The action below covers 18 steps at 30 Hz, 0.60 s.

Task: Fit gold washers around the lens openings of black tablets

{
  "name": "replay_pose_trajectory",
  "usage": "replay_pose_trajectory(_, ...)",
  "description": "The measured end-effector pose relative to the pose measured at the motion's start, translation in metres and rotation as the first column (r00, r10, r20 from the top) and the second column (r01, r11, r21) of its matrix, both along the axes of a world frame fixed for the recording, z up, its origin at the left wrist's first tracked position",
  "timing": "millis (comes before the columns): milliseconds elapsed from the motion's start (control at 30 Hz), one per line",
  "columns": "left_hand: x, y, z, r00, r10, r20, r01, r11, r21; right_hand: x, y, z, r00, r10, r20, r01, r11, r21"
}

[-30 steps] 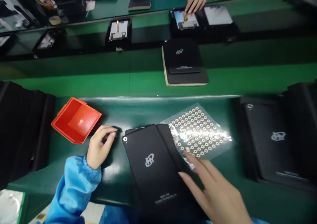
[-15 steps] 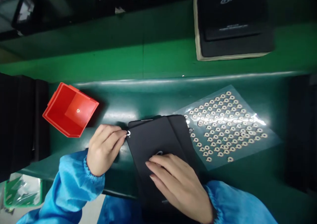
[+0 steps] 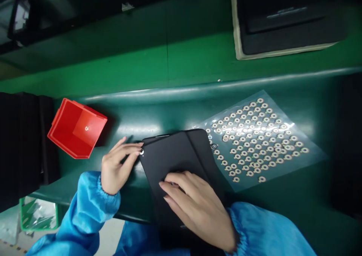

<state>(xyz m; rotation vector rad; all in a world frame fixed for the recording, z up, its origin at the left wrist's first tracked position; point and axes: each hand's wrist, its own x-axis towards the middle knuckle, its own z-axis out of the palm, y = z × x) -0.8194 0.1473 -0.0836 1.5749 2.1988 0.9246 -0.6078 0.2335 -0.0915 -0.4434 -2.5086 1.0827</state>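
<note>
A black tablet (image 3: 169,158) lies face down on the green bench, over a second black panel (image 3: 202,144) whose edge shows at its right. My right hand (image 3: 195,207) rests on the tablet's back, fingers together, hiding the logo. My left hand (image 3: 118,167) lies beside the tablet's upper left corner, with its fingertips at a small white ring (image 3: 141,152) around the camera opening. A clear sheet of ring-shaped stickers (image 3: 257,143) lies to the right of the tablet, not touched by either hand.
A red plastic bin (image 3: 77,128) sits tilted left of my left hand. Black foam stacks (image 3: 22,135) stand at the far left. A black case with a cream edge (image 3: 288,22) lies on the green shelf beyond the bench's raised rim (image 3: 181,90).
My right hand has moved from the tablet's side onto its back, covering the logo. My left hand has moved up to the tablet's corner. The view has shifted closer and tilted.
</note>
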Motion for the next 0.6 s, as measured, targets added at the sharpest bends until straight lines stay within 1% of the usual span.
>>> replay_pose_trajectory(33, 0.000, 0.001, 0.000, 0.991, 0.074, 0.112, -0.072, 0.997, -0.017, 0.000, 0.000, 0.000, 1.000, 0.000, 0.002, 0.000, 1.000, -0.003)
replay_pose_trajectory(67, 0.001, 0.000, -0.001, 0.972, 0.134, 0.192, -0.130, 0.991, -0.029, 0.000, -0.001, 0.000, 1.000, 0.003, 0.004, -0.003, 1.000, -0.008)
replay_pose_trajectory(100, 0.002, -0.001, -0.002, 0.961, 0.160, 0.227, -0.158, 0.987, -0.027, 0.000, 0.000, 0.000, 1.000, 0.004, 0.003, -0.004, 1.000, -0.014)
replay_pose_trajectory(133, 0.003, -0.003, -0.003, 0.966, 0.147, 0.211, -0.149, 0.989, -0.009, 0.000, 0.000, 0.000, 1.000, 0.002, 0.002, -0.002, 1.000, -0.018)
replay_pose_trajectory(167, 0.005, -0.005, -0.004, 0.983, 0.106, 0.152, -0.110, 0.994, 0.019, 0.000, 0.000, 0.000, 1.000, 0.000, 0.002, 0.000, 1.000, -0.021)
replay_pose_trajectory(233, 0.007, -0.007, -0.004, 0.999, -0.011, -0.043, 0.013, 0.998, 0.056, 0.000, 0.001, 0.000, 1.000, 0.001, 0.014, -0.001, 1.000, -0.023)
replay_pose_trajectory(267, 0.007, -0.007, -0.002, 0.985, -0.074, -0.153, 0.083, 0.995, 0.057, -0.001, 0.001, 0.000, 1.000, 0.003, 0.021, -0.002, 1.000, -0.019)
replay_pose_trajectory(333, 0.006, -0.004, 0.003, 0.925, -0.167, -0.341, 0.188, 0.982, 0.028, -0.002, -0.001, -0.001, 1.000, 0.006, 0.030, -0.006, 1.000, 0.002)
replay_pose_trajectory(367, 0.004, -0.001, 0.006, 0.900, -0.206, -0.383, 0.223, 0.975, -0.001, -0.002, -0.002, 0.000, 1.000, 0.005, 0.029, -0.006, 1.000, 0.015)
replay_pose_trajectory(400, 0.001, 0.002, 0.009, 0.902, -0.217, -0.373, 0.228, 0.973, -0.014, -0.002, -0.003, 0.000, 1.000, 0.004, 0.030, -0.005, 1.000, 0.025)
replay_pose_trajectory(433, -0.003, 0.005, 0.012, 0.935, -0.183, -0.304, 0.189, 0.982, -0.012, -0.002, -0.004, 0.001, 0.999, 0.004, 0.035, -0.005, 1.000, 0.030)
replay_pose_trajectory(467, -0.007, 0.007, 0.015, 0.979, -0.100, -0.180, 0.103, 0.995, 0.009, -0.001, -0.003, 0.002, 0.999, 0.007, 0.045, -0.008, 1.000, 0.026)
replay_pose_trajectory(500, -0.012, 0.008, 0.016, 1.000, 0.019, -0.024, -0.019, 0.999, 0.037, 0.001, -0.001, 0.004, 0.998, 0.014, 0.059, -0.015, 1.000, 0.011)
replay_pose_trajectory(533, -0.017, 0.009, 0.017, 0.983, 0.141, 0.120, -0.148, 0.988, 0.052, 0.004, 0.002, 0.006, 0.997, 0.034, 0.064, -0.033, 0.999, -0.015)
replay_pose_trajectory(567, -0.021, 0.008, 0.016, 0.946, 0.243, 0.216, -0.259, 0.964, 0.052, 0.009, 0.008, 0.009, 0.997, 0.065, 0.050, -0.063, 0.997, -0.051)
replay_pose_trajectory(600, -0.025, 0.007, 0.014, 0.913, 0.310, 0.265, -0.333, 0.942, 0.047, 0.014, 0.016, 0.011, 0.996, 0.085, 0.022, -0.083, 0.992, -0.092)
